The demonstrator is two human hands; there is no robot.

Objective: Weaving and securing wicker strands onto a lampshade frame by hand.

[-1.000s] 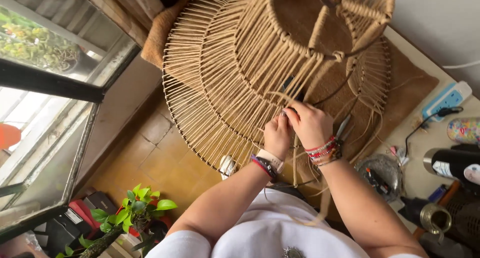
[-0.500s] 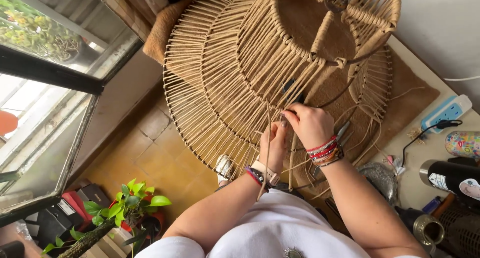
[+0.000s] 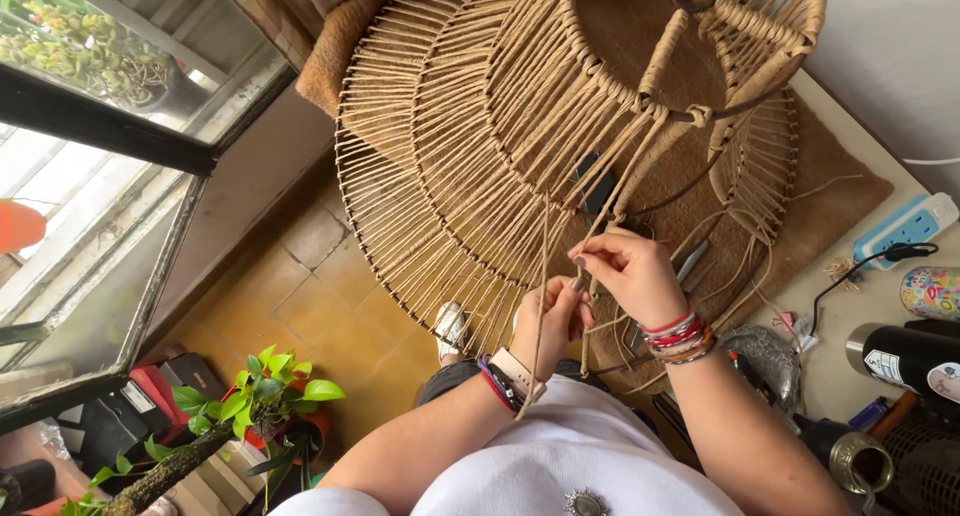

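Seen from above, L to R: a glazed window (image 3: 110, 176) with greenery behind it was set at far left, and a leafy potted plant (image 3: 262, 396) was seen below it on the tiled floor (image 3: 300, 306). At centre, a large wire lampshade frame (image 3: 480, 146), wrapped w/ tan jute cord, was tipped on its side over a brown mat (image 3: 830, 186), its wide rim near the floor side and its narrow top toward the upper R.

The left hand (image 3: 552, 321), w/ a watch and bead bracelets at the wrist, was curled shut just under the frame's lower rim, thumb and fingers closed on loose cord strands (image 3: 540, 316) that were hung down from the frame. The right hand (image 3: 625, 271), just beside and slightly above it, almost touching, was pinched at thumb and forefinger on the same bunch of strands; red and mixed bracelets were worn at that wrist. More loose cord ends were trailed past both hands toward the person's white shirt (image 3: 560, 456).

A foot in a pale sandal (image 3: 450, 328) was glimpsed under the rim. Further R, on the pale surface (image 3: 850, 356), a blue-and-white power strip (image 3: 905, 231) w/ a black cable plugged in, a patterned cup (image 3: 930, 291) and a black flask (image 3: 905, 356) were laid out, well apart from the hands.
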